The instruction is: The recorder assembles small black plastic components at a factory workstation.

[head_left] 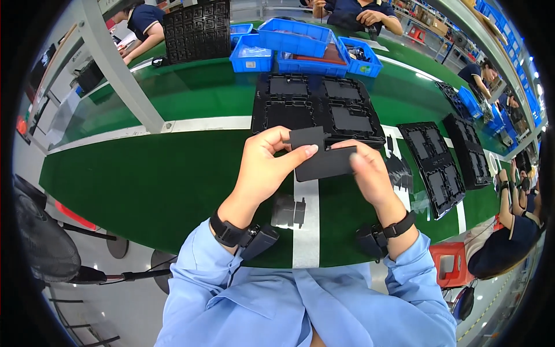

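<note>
My left hand pinches a flat dark grey sheet with a notched upper edge, thumb on top and fingers behind. At the sheet's right end is my right hand, its fingers closed on the edge and its thumb slightly smeared. The sheet is held above the green table, just in front of a black moulded tray with several rectangular recesses. Below the sheet, a small clear film piece with a dark strip lies by the white tape line. More dark strips and film lie right of my right hand.
Blue bins stand beyond the tray. More black trays lie at the right, and another stands upright at the far left. A grey metal post rises at the left. Co-workers sit around the table.
</note>
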The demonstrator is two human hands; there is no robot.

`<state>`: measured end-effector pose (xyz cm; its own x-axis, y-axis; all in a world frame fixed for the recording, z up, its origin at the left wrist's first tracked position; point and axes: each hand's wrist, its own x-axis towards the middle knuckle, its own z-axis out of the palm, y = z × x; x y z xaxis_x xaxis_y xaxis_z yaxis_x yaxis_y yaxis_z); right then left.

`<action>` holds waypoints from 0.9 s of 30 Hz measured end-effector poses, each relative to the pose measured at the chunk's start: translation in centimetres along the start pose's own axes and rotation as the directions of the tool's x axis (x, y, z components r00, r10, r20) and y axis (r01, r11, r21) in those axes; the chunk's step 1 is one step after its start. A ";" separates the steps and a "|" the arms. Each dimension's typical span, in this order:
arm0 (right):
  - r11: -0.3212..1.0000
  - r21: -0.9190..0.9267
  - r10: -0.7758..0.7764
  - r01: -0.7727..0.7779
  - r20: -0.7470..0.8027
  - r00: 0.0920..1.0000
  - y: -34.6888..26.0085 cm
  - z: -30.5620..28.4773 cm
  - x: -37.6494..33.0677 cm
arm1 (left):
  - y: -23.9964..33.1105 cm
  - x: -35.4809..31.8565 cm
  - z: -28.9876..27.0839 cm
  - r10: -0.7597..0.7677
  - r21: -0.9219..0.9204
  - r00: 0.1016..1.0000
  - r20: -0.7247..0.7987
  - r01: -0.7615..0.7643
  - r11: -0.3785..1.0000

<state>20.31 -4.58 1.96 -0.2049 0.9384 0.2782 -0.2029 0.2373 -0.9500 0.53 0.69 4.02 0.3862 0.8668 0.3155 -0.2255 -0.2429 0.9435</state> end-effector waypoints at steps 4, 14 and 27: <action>0.970 -0.240 -0.039 -0.041 -0.317 0.947 1.6 1.1 -0.1 | -2.1 -0.3 0.3 -0.088 -0.133 0.992 -0.093 0.075 0.988; 0.997 -0.079 -0.036 0.014 -0.280 0.959 1.9 1.0 -1.7 | -4.4 -1.2 -0.1 -0.181 -0.416 0.981 0.074 0.196 0.888; 0.965 -0.259 -0.178 0.042 -0.529 0.830 2.2 2.2 -1.7 | -3.5 -1.9 1.0 0.570 0.769 0.820 -0.040 -0.339 0.542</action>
<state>18.11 -6.23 -0.29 0.3725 0.8694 0.3247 0.0435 0.3331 -0.9419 1.47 -0.49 0.18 0.1521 0.5902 0.7928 0.4347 -0.7603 0.4826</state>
